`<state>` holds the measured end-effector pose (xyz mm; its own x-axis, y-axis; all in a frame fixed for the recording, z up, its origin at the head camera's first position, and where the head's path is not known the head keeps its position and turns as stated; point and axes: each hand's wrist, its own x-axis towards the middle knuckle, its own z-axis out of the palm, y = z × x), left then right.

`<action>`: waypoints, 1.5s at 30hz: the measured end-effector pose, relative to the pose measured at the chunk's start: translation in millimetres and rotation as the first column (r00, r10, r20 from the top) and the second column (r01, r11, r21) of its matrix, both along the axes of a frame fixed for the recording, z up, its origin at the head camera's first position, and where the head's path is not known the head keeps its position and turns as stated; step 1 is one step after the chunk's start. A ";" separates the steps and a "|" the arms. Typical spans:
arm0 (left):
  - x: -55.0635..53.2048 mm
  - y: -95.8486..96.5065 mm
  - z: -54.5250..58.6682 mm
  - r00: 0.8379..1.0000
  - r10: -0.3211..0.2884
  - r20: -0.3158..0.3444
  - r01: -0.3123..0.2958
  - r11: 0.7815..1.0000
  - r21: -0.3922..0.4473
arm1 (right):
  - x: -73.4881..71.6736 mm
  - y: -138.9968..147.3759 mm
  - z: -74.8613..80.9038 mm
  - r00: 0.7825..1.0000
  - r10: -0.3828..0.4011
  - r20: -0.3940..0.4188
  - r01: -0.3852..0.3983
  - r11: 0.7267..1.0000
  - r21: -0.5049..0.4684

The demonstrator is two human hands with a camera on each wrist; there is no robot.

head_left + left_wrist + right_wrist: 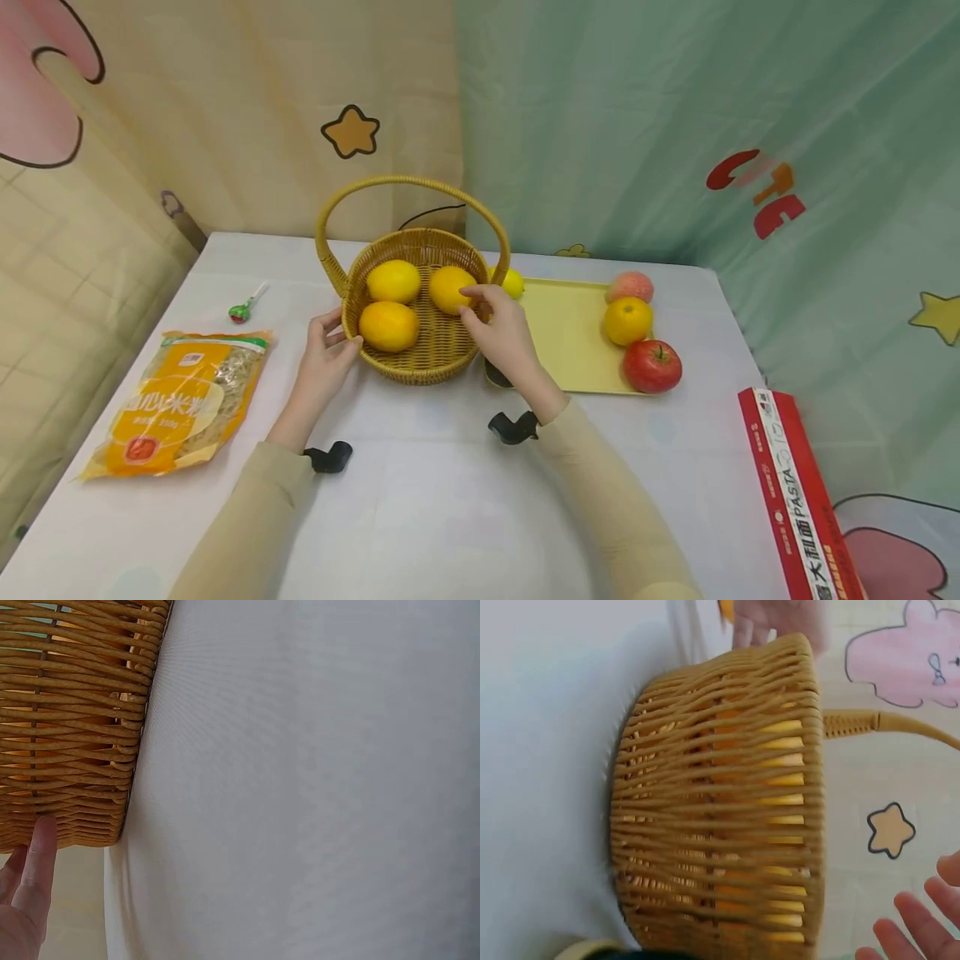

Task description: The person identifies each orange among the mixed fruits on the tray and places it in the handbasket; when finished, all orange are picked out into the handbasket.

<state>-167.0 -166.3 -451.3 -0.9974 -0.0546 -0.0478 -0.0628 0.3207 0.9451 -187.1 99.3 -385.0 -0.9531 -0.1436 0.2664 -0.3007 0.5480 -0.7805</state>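
A woven basket point(423, 367) with a tall arched handle stands on the white table. Inside lie three yellow-orange oval fruits: one at the back left point(393, 282), one at the front left point(388, 327) and one at the right point(451, 290). My left hand point(327, 350) touches the basket's left side with extended fingers point(41, 855). Over the right rim reaches my right hand point(504, 329), its fingertips overlapping the right fruit in the head view. The right wrist view shows these fingers point(907, 930) spread, beyond the rim and gripping nothing.
Right of the basket is a yellow tray point(562, 333) with a peach point(631, 287), an orange point(628, 321) and an apple point(652, 366) along its right side. A lemon point(513, 283) sits behind the handle. A noodle bag point(180, 404), lollipop point(242, 311) and red pasta box point(798, 492) lie farther out.
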 end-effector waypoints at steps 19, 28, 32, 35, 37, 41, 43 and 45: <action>2.4 0.2 1.3 1.000 0.004 0.008 -0.004 1.000 -0.005 | 11.9 119.0 -5.9 0.962 -0.254 0.100 0.267 0.954 -0.137; 0.9 -0.5 -1.1 1.000 -0.003 0.008 0.003 1.000 -0.001 | 17.7 163.9 -5.5 0.887 -0.459 0.039 0.458 0.888 0.048; 0.2 -1.0 -2.6 1.000 0.005 0.010 -0.005 1.000 -0.002 | 17.6 177.1 -2.7 0.863 -0.502 0.058 0.495 0.863 0.098; 0.4 -0.6 -2.4 1.000 0.007 0.016 -0.007 1.000 -0.005 | 15.8 185.0 -3.1 0.850 -0.519 0.087 0.504 0.850 0.149; 0.6 -0.6 -1.7 1.000 0.007 0.021 -0.007 1.000 -0.003 | 14.1 188.9 -4.3 0.844 -0.525 0.115 0.503 0.847 0.174; 1.9 -0.3 1.5 1.000 0.005 0.024 -0.005 1.000 0.005 | 9.5 194.1 -7.8 0.835 -0.521 0.174 0.485 0.848 0.214; 2.2 0.0 2.6 1.000 0.002 0.021 -0.002 1.000 0.006 | 6.9 196.6 -10.3 0.831 -0.520 0.194 0.477 0.848 0.229; 2.4 0.7 3.3 1.000 -0.001 0.019 0.001 1.000 0.002 | 5.0 198.6 -12.8 0.828 -0.521 0.206 0.473 0.847 0.241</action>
